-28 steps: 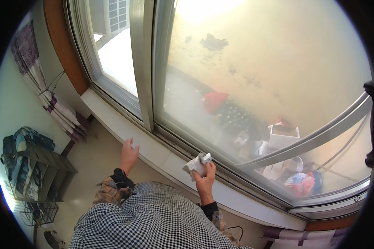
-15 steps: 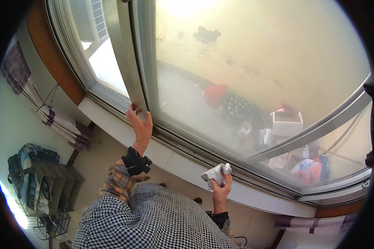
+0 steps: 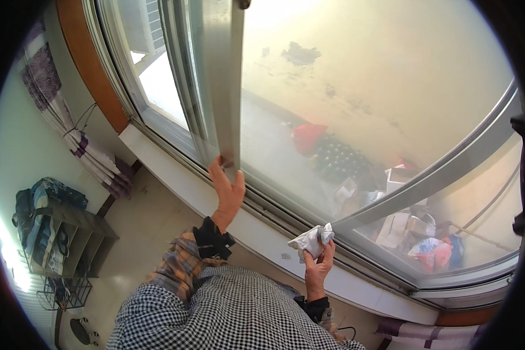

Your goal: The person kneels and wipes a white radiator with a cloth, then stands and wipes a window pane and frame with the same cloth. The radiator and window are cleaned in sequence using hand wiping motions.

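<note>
My left hand point(image 3: 228, 195) is at the lower end of a sliding window sash point(image 3: 224, 87). Its fingers and thumb straddle the metal edge, with the fingertips partly hidden against the frame. Lower right, my right hand point(image 3: 317, 273) pinches a crumpled white-grey cloth point(image 3: 310, 240), lifted above the sill near the window track. Frosty-looking, smeared glass point(image 3: 332, 76) fills the area right of the sash.
A white sill point(image 3: 175, 169) runs below the track. On the left are a tied purple-white curtain point(image 3: 79, 143) and a shelf rack point(image 3: 79, 248) with clothes on it. Beyond the glass lie a red item point(image 3: 309, 137), boxes and bags. A stool point(image 3: 83, 331) stands lower left.
The sash has slid to the right with my left hand on it. My right hand still holds the cloth, slightly further right in the picture. The view has shifted somewhat.
</note>
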`<action>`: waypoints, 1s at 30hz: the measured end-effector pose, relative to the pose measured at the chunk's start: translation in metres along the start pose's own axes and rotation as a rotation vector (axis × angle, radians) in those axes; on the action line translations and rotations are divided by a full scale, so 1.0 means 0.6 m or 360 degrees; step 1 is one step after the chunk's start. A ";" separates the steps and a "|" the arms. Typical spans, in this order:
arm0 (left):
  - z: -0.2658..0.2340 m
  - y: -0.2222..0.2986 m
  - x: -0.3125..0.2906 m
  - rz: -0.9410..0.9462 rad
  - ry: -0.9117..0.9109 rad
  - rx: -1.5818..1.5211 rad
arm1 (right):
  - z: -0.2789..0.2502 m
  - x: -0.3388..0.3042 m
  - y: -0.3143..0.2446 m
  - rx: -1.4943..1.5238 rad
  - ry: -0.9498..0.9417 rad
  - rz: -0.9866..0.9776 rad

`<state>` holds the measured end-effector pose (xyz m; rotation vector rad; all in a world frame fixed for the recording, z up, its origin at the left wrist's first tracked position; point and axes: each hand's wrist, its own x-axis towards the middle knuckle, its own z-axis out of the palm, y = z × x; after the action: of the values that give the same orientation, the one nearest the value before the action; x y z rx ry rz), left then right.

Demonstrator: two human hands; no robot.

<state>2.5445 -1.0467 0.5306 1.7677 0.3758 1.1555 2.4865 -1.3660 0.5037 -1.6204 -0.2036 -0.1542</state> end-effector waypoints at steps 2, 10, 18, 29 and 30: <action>0.023 0.034 -0.035 0.0006 -0.0030 0.0058 | -0.024 -0.004 0.005 -0.0086 -0.0015 -0.0013; 0.111 0.161 -0.185 -0.0131 -0.0315 0.0067 | -0.184 -0.045 0.028 -0.0098 0.0086 0.0127; 0.161 0.223 -0.267 -0.0158 -0.0463 -0.0115 | -0.252 -0.126 0.021 -0.0160 0.0392 0.0189; 0.186 0.284 -0.353 -0.0106 -0.0836 -0.0214 | -0.215 -0.257 -0.024 -0.0279 0.0644 0.0361; 0.190 0.291 -0.359 -0.0111 -0.0845 -0.0250 | -0.218 -0.261 -0.029 -0.0375 0.0682 0.0365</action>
<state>2.4907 -1.3413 0.5500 1.8234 0.0259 0.6117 2.3332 -1.5014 0.4935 -1.7881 0.3401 -0.3533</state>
